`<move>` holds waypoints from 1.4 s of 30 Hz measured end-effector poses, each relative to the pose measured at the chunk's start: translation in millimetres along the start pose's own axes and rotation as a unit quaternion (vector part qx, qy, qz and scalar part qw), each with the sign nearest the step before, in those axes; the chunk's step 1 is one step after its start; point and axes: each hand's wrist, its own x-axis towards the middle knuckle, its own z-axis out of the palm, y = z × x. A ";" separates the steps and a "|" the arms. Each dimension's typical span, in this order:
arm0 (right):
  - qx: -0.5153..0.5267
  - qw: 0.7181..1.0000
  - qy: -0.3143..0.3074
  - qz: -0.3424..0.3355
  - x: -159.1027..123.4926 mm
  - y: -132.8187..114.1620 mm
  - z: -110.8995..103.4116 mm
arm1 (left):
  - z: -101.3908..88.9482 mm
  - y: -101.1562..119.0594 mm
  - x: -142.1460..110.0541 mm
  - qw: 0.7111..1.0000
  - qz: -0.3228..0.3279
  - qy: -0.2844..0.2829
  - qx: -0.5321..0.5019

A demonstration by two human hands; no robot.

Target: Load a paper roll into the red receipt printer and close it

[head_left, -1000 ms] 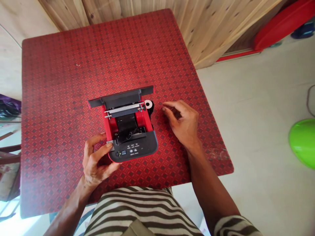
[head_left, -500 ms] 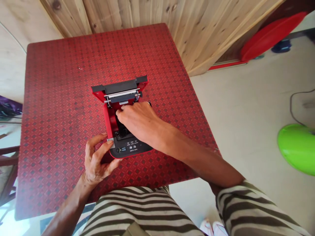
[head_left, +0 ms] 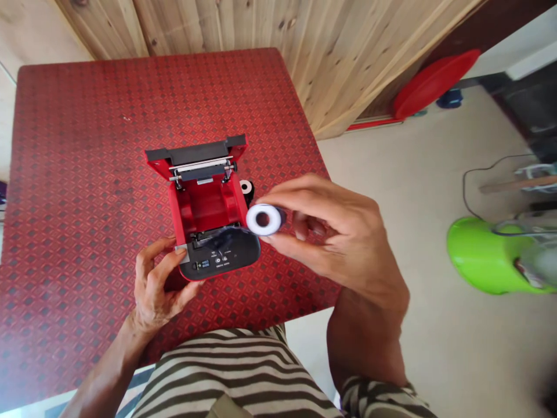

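A small red and black receipt printer [head_left: 217, 255] sits on the table with its hinged lid [head_left: 198, 154] raised. Its red paper compartment [head_left: 206, 209] shows bare inside. My left hand [head_left: 159, 281] grips the printer's front left corner, fingers on the grey corner piece and thumb by the front edge. Just right of the printer, my right hand [head_left: 335, 226] pinches a paper roll [head_left: 263, 219] between thumb and fingers. The roll's white ring end faces me, and a dark, blurred strip stretches from it over the printer's front panel. Another white-ended roll [head_left: 246, 187] is partly hidden behind the printer's right side.
The table [head_left: 78, 191] has a red patterned cover and stands against a wood-plank wall [head_left: 243, 29]. On the floor to the right are a green plastic stool or tub [head_left: 472, 252], a cable and a red round object [head_left: 435, 84].
My right hand has come out of the compartment and moved right, now with the roll in its fingers. My left hand keeps its place on the printer's corner. The view has shifted right.
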 end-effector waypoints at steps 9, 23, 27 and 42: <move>0.102 0.985 0.028 0.139 -61.3 57.8 51.0 | 5.1 -2.9 -0.9 1.000 -0.010 0.019 -0.018; 0.039 0.986 -0.007 0.160 -22.5 83.0 15.0 | 3.4 -4.1 -2.4 0.999 -0.042 0.012 0.006; 0.083 0.989 -0.045 0.111 21.2 106.1 34.7 | 3.4 -4.0 -1.7 0.999 -0.035 0.010 -0.002; 0.114 0.988 -0.059 0.087 40.9 114.5 62.2 | 3.2 -2.4 1.5 1.000 -0.009 0.009 0.000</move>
